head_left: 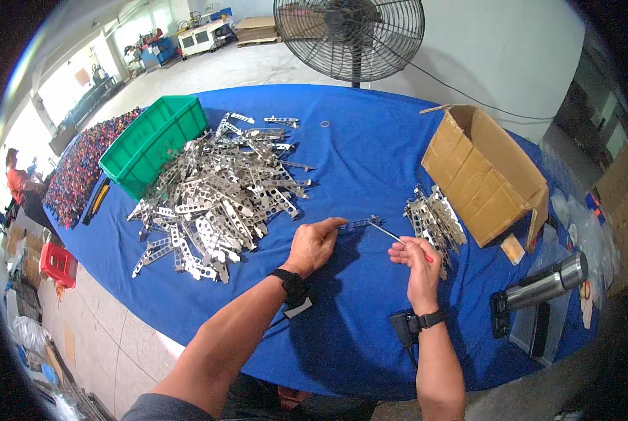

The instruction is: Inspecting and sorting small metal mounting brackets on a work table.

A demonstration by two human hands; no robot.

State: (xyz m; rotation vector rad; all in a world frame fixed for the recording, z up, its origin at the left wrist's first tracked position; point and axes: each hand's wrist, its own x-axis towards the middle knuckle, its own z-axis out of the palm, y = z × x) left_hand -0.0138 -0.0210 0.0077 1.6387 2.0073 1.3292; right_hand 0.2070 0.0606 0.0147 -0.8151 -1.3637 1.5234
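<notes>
My left hand (314, 245) pinches one end of a flat metal bracket (357, 224) with a row of holes, holding it just above the blue cloth. In my right hand (419, 270) is a screwdriver (391, 234) with a thin steel shaft and a red handle. Its tip meets the far right end of the bracket; exact contact is too small to make out. Left of my hands lies a large heap of similar metal brackets (219, 200). A smaller pile of brackets (437, 223) lies just beyond my right hand.
A green crate (156, 144) tilts against the heap's far side. At right stand an opened cardboard box (479, 175) and a lying steel flask (549, 282). Many small coloured pieces (89, 165) cover the far left. A large fan (349, 35) stands behind the table; a person (22, 184) is at far left.
</notes>
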